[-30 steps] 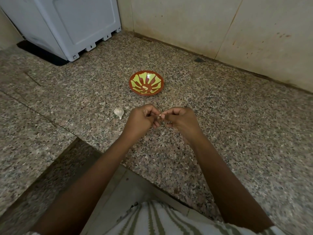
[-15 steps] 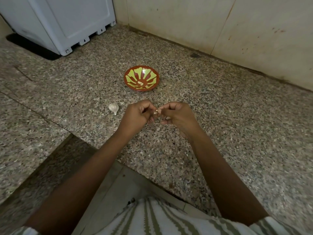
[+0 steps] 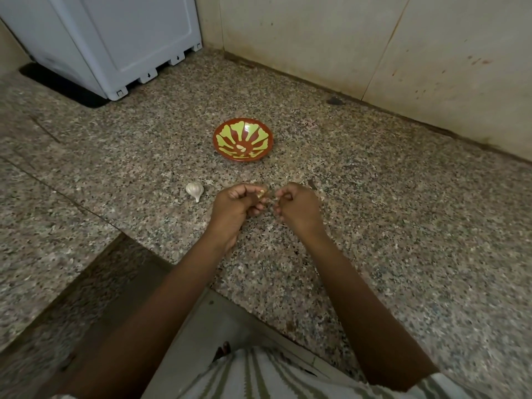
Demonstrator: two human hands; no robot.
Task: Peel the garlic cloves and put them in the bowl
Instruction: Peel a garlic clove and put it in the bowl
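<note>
Clove [image 3: 261, 194] is pinched at the fingertips of the left hand [image 3: 236, 208], just above the desk [image 3: 403, 226], w/ the fingers curled round it. Right hand [image 3: 299, 208] is just beside, fingers curled too, thumb & forefinger nipping what looks like a thin strip of skin [image 3: 275, 199] that runs toward the clove. There is a small gap btwn the hands.

Bulb [image 3: 195, 190] lies on the desk just left of the left hand, not touching. Bowl [image 3: 259, 131] stands farther back, beyond the hands, w/ a few peeled cloves [image 3: 240, 147] at its bottom & a strip of granite btwn it & the hands.

Wall [image 3: 374, 53] closes the back & right, well apart from the bowl. White appliance [image 3: 115, 38] fills the back-left corner. Desk's front edge cuts diagonally under both forearms.
</note>
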